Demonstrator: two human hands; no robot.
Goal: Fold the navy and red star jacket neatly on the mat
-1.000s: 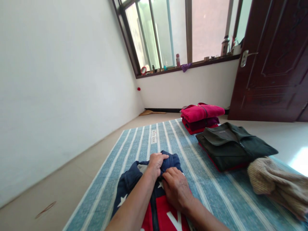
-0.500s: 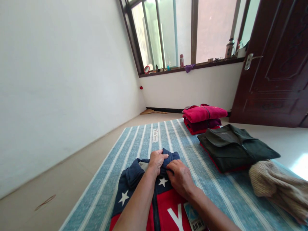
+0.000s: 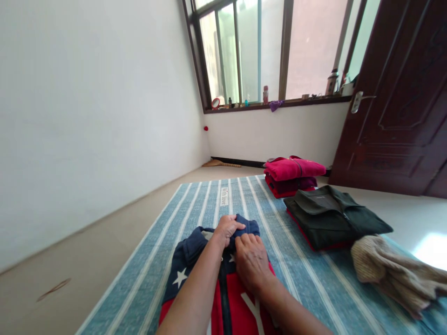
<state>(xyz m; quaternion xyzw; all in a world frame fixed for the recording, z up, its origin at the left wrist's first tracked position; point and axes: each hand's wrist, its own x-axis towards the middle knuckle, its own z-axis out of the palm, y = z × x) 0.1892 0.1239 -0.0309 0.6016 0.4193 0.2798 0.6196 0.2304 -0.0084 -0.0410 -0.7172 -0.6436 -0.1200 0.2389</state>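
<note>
A navy and red zip jacket (image 3: 218,291) with white stars and a white letter lies front up before me, its collar pointing away. My left hand (image 3: 227,229) is closed on the right side of the navy collar, thumb laid along the cloth. Just below it, my right hand (image 3: 252,260) rests on the same collar edge with its fingers curled over the fabric; the fingertips are partly hidden. The collar's left half stands folded, with a grey lining showing inside. My forearms cover part of the jacket's front.
The jacket lies on a blue striped cloth (image 3: 195,204). To the right are a folded dark green jacket (image 3: 331,216) on something red, a beige knitted garment (image 3: 391,265) and a stack of pink and maroon clothes (image 3: 295,168). A brown door (image 3: 394,107) stands behind.
My right hand has shifted left and turned flatter over the jacket's chest, closer to the left hand. The left hand keeps its place on the collar. The view has tilted slightly.
</note>
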